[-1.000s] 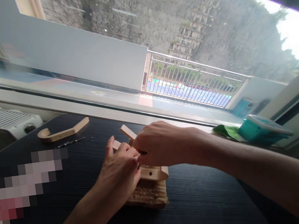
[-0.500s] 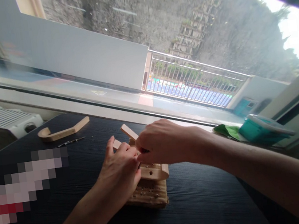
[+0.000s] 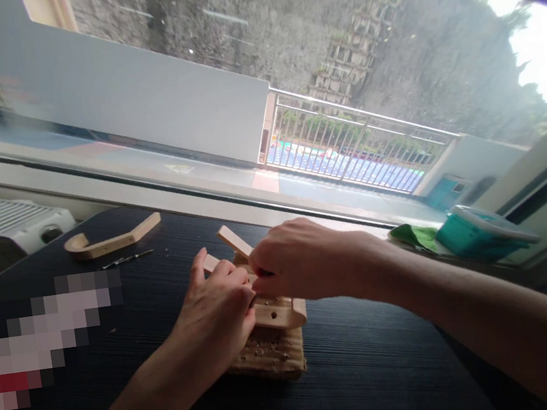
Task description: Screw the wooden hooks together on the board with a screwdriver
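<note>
Over a hole-pocked, layered block like corrugated cardboard (image 3: 278, 357), my two hands meet. A curved wooden piece (image 3: 284, 316) with a round hole lies on it, its end bent up at the right. My left hand (image 3: 227, 292) is closed on this wood, thumb near, fingers across it. Knuckles up, my right hand (image 3: 293, 259) is curled into a pinch against the left fingertips; whatever it holds is hidden. Beyond the hands a straight wooden end (image 3: 234, 240) slants up to the left, and another pale wooden end shows by the left fingers.
A similar hooked wooden piece (image 3: 117, 243) lies at the back left of the dark table (image 3: 364, 361), beside thin metal bits (image 3: 127, 258). On the sill at right are a green cloth (image 3: 413, 237) and a teal container (image 3: 481, 231). A window runs behind; a pixelated patch covers the left.
The view has shifted very slightly, moving everything a little to the left. Both hands keep their places on the wood and block.
</note>
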{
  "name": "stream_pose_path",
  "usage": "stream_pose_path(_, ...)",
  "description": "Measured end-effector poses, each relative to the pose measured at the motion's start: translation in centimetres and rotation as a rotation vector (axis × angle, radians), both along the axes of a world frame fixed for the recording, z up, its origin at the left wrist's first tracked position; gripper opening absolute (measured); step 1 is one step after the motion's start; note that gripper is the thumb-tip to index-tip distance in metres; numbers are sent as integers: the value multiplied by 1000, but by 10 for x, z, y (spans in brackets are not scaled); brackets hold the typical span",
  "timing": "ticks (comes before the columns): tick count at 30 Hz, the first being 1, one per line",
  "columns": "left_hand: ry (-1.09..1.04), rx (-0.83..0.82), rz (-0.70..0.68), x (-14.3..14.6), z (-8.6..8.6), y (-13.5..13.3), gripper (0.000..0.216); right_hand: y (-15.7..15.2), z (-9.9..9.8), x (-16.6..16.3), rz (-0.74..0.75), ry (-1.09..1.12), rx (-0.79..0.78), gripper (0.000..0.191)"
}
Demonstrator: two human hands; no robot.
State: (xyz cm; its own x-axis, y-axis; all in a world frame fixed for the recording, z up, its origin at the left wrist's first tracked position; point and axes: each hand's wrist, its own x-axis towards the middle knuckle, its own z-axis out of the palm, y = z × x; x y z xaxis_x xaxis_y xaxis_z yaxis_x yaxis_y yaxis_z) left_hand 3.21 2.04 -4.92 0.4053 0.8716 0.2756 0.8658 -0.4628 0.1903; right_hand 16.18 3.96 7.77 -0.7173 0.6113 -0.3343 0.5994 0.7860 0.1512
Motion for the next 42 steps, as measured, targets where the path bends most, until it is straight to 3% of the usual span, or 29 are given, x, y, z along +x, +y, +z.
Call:
stream_pose_path(5,12,39,-27,-1,-2,0,17,-1,2,4,35,56,-11,7)
stream_pose_path(9,6,51,-30,-2,-4,1,19,4,-2,4,75,66,-5,11)
stream_pose_path(14,8,23,-16,-1,-2,1,16,5,-4,1,17,14,-30,18)
stream_pose_path(29,2,34,-11,0,-4,2,18,7,-6,0,42,54,-33,17)
stream_pose_path(36,-26,1,-50,-1,-3,2,17,5,2,1,6,54,-73,20)
stream_pose_path(42,-6,1,-35,0,-2,3,16,6,-2,0,89,52,-64,13)
